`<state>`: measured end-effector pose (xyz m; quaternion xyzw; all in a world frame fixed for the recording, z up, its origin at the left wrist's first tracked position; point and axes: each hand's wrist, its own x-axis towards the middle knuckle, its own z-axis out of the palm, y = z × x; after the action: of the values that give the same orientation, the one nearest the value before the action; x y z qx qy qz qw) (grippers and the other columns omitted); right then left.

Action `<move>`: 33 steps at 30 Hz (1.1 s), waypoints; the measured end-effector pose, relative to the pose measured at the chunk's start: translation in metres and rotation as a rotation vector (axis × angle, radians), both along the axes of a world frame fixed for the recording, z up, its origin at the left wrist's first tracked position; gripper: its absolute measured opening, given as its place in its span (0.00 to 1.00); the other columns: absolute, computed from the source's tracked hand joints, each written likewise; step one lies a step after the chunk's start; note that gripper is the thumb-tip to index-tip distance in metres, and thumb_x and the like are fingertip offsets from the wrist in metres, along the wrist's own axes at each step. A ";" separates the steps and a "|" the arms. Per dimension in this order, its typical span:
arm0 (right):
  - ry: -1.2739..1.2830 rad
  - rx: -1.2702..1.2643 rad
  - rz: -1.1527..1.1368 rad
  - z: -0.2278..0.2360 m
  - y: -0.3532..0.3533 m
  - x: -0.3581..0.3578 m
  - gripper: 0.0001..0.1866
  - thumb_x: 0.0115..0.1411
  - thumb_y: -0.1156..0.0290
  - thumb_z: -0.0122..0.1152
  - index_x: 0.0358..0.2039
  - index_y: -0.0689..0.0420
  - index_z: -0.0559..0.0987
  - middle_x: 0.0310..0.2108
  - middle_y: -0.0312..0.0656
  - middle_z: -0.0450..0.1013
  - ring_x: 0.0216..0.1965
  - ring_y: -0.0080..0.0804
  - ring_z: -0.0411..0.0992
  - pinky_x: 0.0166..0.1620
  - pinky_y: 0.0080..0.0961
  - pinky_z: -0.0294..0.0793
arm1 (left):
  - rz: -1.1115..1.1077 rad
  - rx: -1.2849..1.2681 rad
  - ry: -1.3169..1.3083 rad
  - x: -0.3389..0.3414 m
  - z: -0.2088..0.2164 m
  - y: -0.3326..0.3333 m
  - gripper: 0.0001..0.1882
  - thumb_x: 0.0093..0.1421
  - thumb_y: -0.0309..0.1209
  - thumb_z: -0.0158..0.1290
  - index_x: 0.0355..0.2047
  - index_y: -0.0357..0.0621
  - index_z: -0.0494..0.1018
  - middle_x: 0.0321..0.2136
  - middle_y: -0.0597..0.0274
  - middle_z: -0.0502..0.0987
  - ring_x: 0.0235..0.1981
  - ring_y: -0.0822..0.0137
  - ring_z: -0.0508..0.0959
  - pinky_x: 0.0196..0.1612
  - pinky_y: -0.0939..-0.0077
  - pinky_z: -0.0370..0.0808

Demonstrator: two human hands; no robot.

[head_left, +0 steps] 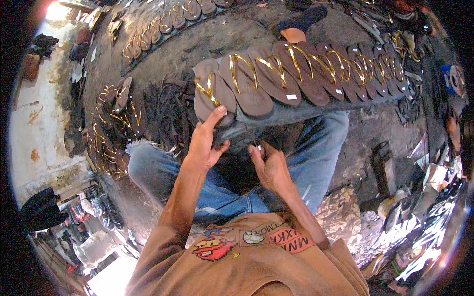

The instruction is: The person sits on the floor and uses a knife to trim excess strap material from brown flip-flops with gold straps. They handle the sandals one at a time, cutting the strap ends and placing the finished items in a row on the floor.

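Note:
A row of brown flip-flops with shiny gold straps lies side by side on a long dark board point(306, 112) in front of me. My left hand point(203, 143) rests a stretched finger on the near end of the leftmost flip-flop point(201, 106), with its thumb held apart. Beside it is a second flip-flop point(254, 105), which no hand touches. My right hand point(273, 169) hovers over my lap, fingers pinched on something small and shiny that I cannot make out. Small white labels show on some of the soles, such as the third flip-flop point(288, 92).
A heap of gold-strapped flip-flops point(116, 118) lies at left, beside dark scraps point(170, 111). Another row of flip-flops point(170, 22) stands farther back. Beyond the board is a person's dark-covered foot point(301, 20). Crumpled sheets point(434, 197) and scraps litter the right side.

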<state>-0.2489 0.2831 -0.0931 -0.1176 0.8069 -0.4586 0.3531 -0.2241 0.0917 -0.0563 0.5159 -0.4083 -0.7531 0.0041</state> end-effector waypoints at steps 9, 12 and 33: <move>0.253 -0.068 0.035 -0.096 -0.039 -0.013 0.17 0.66 0.62 0.56 0.39 0.67 0.78 0.38 0.66 0.74 0.45 0.68 0.72 0.47 0.50 0.71 | -0.047 0.032 0.056 0.003 -0.003 0.002 0.13 0.60 0.44 0.64 0.34 0.54 0.73 0.25 0.74 0.73 0.17 0.76 0.70 0.15 0.80 0.63; 0.444 -0.148 0.111 -0.124 -0.044 -0.018 0.18 0.66 0.60 0.55 0.42 0.64 0.79 0.45 0.63 0.74 0.48 0.65 0.71 0.53 0.53 0.70 | -0.049 0.048 0.048 0.002 -0.003 0.002 0.14 0.60 0.44 0.64 0.33 0.53 0.72 0.24 0.74 0.72 0.16 0.76 0.69 0.15 0.80 0.62; 0.242 -0.384 0.022 -0.136 -0.196 -0.054 0.25 0.69 0.49 0.50 0.50 0.58 0.80 0.38 0.47 0.79 0.36 0.47 0.76 0.44 0.43 0.74 | 0.002 -0.246 -0.106 0.058 0.060 0.053 0.20 0.60 0.43 0.62 0.44 0.43 0.74 0.34 0.61 0.79 0.27 0.69 0.79 0.24 0.72 0.76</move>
<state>-0.3024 0.0875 -0.2287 -0.2456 0.7399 -0.5825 0.2298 -0.1660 0.1444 0.0036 0.5511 -0.4967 -0.6689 0.0464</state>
